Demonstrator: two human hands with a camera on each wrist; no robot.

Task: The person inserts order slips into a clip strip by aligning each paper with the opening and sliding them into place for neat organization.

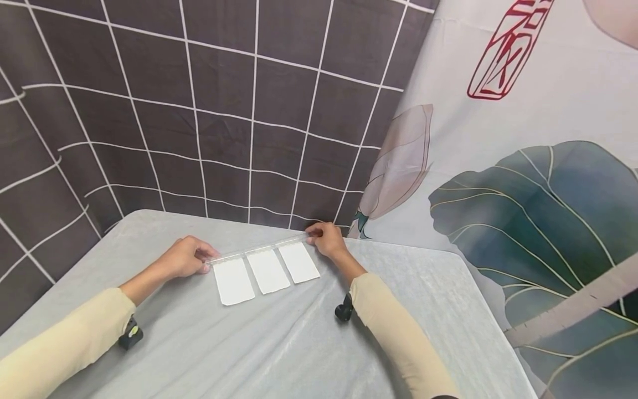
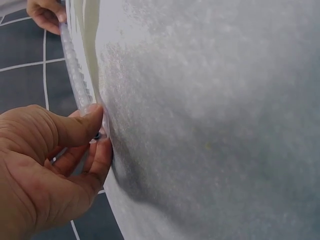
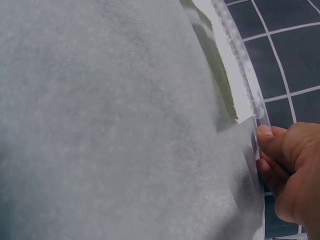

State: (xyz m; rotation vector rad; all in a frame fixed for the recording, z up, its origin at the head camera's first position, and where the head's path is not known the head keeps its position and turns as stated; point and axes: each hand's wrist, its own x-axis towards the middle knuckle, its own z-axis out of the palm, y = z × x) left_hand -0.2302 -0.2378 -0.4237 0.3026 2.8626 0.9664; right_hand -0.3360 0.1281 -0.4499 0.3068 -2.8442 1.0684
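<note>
A clear, narrow plastic strip (image 1: pixel 259 247) with a beaded-looking edge is stretched between both hands near the far edge of the table. Three white rectangular cards (image 1: pixel 268 271) extend from it side by side towards the viewer; whether they touch the cloth cannot be told. My left hand (image 1: pixel 188 257) pinches the strip's left end between thumb and fingers, beside a small dark dot in the left wrist view. At the other end, my right hand (image 1: pixel 329 241) pinches the strip's tip, just past the last white card (image 3: pixel 232 75) in the right wrist view.
A pale grey, creased cloth covers the table (image 1: pixel 199 354). Behind it hangs a dark curtain (image 1: pixel 224 138) with a white grid, and to the right a white cloth (image 1: pixel 448 127) printed with leaves. Each wrist carries a small black camera (image 1: pixel 344 309).
</note>
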